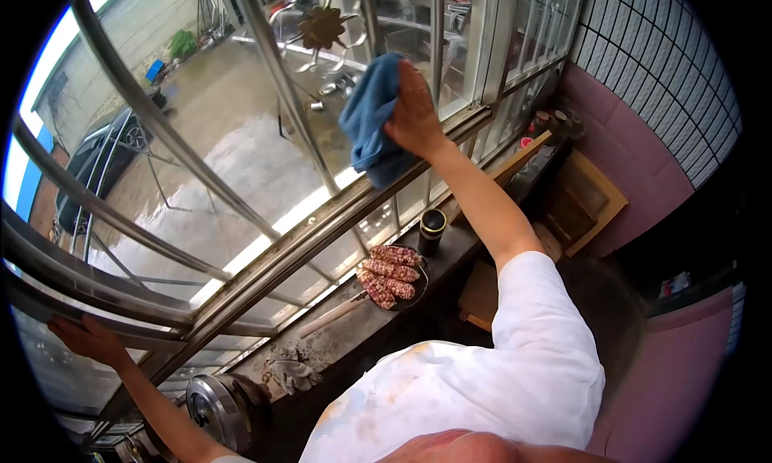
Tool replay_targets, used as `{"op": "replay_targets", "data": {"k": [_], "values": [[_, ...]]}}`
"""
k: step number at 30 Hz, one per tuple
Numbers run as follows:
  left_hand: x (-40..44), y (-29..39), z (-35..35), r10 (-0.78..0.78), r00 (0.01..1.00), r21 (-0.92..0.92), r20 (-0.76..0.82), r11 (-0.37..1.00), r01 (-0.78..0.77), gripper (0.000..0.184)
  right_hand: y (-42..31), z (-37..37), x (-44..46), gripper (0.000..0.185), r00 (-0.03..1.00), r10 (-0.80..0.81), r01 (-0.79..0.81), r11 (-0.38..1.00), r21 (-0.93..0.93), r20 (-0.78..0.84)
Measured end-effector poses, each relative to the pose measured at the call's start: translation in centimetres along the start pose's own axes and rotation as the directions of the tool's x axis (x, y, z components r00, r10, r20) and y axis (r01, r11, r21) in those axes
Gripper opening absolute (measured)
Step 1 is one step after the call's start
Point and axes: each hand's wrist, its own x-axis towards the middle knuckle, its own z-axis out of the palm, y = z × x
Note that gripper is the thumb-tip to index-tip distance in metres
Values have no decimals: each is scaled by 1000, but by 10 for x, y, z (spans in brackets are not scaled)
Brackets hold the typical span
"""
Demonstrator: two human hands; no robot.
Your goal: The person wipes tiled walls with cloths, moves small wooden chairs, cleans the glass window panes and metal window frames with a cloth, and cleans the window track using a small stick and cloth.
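My right hand (416, 113) holds a blue cloth (371, 119) up against the barred window, above the middle of the window rail (322, 230). The cloth hangs down on the left side of the hand, and part of it reaches the rail. At the far left, my left hand (87, 341) rests by the metal window frame (173, 322), its fingers stretched out and nothing visible in it.
Below the window, a sill (338, 334) bears a pan of corn cobs (392, 276), a dark jar (432, 231), a grey rag (291, 372) and a metal pot (217, 411). A wooden box (575, 202) stands at the right. Metal bars cross the window.
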Motion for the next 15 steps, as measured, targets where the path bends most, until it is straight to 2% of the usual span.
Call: {"op": "replay_targets", "data": {"k": [2,4,5,7,8,9,10,12,15], "values": [[2,5,-1,-1,1000,-3,11,1000,1,51,51,-10,-1,49,934,349,-302,891,340,-83],[0,2,-2,-18,999,26,35,1000,17,50,121,0,-28,44,842,515,-539,788,296,161],[0,2,-1,-12,1000,33,25,999,12,50,141,10,-47,43,682,707,-630,439,641,186],[0,4,1,-34,999,40,18,999,34,50,166,43,-67,38,674,725,-656,501,565,140],[-3,7,2,-60,998,56,-22,997,62,50,158,45,-60,39,786,618,-582,730,360,16],[-5,9,2,-79,997,63,-3,995,79,51,149,45,-53,40,866,487,-479,873,96,-109],[-5,9,3,-93,996,68,15,993,92,52,117,40,-35,45,860,425,-414,905,103,-283],[-4,10,2,-136,991,27,-5,990,136,52,84,22,-13,53,926,328,-301,940,162,-186],[-3,17,-1,-86,996,44,2,995,86,51,105,9,31,48,956,184,-164,981,101,-230]]}}
